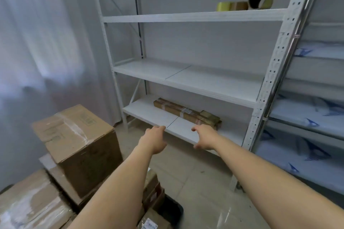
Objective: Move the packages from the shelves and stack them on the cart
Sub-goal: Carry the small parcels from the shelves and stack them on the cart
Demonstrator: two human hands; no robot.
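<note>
A long, flat brown package [178,110] lies at the back of the lowest white shelf [149,115], with a smaller olive box [211,117] at its right end. My left hand [153,138] and my right hand [204,136] are stretched out towards that shelf, fingers loosely extended, holding nothing and short of the packages. Several cardboard boxes [78,141] are stacked at the lower left, on a cart whose dark edge [174,212] shows beneath my left arm.
The white metal rack [270,72] has a bare middle shelf [186,76]. Rolls of tape [242,4] sit on the upper shelf. A second rack at the right holds white bags with blue print [307,117]. A curtain [46,42] hangs at left. The floor is tiled.
</note>
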